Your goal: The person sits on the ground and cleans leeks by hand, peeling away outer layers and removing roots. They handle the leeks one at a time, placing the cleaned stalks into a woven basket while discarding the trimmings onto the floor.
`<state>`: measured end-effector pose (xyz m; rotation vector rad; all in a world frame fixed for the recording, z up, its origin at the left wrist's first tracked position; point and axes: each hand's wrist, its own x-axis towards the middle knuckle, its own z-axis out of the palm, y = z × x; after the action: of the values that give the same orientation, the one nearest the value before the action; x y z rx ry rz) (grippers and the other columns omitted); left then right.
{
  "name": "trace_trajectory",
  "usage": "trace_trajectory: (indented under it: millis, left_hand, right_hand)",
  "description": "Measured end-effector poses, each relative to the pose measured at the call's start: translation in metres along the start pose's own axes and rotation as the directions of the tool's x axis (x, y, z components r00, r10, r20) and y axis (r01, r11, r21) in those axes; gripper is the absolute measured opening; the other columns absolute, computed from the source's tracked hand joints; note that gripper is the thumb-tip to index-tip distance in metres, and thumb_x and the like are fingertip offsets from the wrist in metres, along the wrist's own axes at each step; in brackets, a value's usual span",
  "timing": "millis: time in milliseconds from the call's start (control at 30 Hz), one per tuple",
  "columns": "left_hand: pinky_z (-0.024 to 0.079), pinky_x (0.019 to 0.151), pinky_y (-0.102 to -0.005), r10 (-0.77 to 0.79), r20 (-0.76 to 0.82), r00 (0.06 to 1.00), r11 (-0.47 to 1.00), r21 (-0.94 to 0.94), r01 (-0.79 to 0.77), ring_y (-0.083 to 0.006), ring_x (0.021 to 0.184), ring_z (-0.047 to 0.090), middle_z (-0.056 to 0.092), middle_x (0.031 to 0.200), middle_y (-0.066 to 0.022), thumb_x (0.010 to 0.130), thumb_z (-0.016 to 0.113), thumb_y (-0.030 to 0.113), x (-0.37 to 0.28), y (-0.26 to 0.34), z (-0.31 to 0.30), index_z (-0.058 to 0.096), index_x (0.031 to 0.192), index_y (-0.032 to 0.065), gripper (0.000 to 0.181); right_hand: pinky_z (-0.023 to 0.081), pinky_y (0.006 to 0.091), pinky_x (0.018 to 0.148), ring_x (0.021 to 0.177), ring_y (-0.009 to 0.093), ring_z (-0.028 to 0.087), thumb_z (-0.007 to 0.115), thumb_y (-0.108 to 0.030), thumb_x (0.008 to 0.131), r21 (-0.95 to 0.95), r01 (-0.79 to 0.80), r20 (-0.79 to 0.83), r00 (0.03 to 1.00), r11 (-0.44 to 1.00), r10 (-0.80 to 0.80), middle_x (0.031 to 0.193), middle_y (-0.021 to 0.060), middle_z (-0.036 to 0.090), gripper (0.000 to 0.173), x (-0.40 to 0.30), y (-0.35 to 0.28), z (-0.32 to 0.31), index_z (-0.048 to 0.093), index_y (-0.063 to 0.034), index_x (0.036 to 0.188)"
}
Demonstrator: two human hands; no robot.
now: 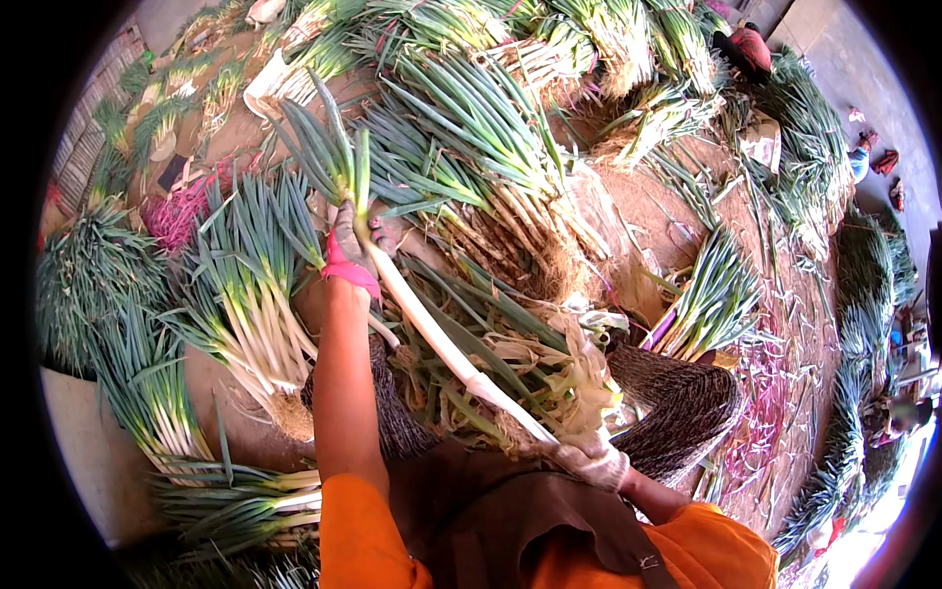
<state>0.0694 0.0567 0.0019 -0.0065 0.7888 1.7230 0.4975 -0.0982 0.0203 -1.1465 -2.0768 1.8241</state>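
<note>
A long Welsh onion [430,320] with a clean white stem slants across the space before me. My left hand [352,239], in a dark glove with a pink cuff, is closed around it just below the green leaves. At its lower end my right hand [589,458], in a pale knit glove, grips the white stem near my lap, and the root end is hidden. Loose leaves and peeled husks [581,361] lie between my knees, below the stem. Left of my left arm stands a bundle of white-stemmed onions [265,324].
A large pile of unpeeled onions with roots [515,199] lies ahead. Pink twine [176,217] is heaped at the left, and more strands [758,412] lie at the right. Several onion bundles [802,140] line the right side, and a person [751,51] is at the far right.
</note>
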Motion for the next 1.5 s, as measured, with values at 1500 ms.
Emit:
trace_trajectory:
  millis: [1500]
  left_hand:
    - [0.052, 0.078, -0.033, -0.064, -0.155, 0.986, 0.608, 0.777, 0.162, -0.0176, 0.086, 0.063, 0.065, 0.1, -0.0081, 0.093, 0.057, 0.035, -0.003, 0.028, -0.04, 0.056, 0.114, 0.0088, 0.033]
  right_hand:
    - [0.051, 0.0407, 0.065, 0.081, 0.028, 0.066, 0.062, -0.039, 0.08, -0.578, -0.303, 0.045, 0.915, 0.757, 0.401, 0.092, 0.0148, 0.066, 0.044, 0.395, 0.101, -0.085, 0.059, -0.0029, 0.103]
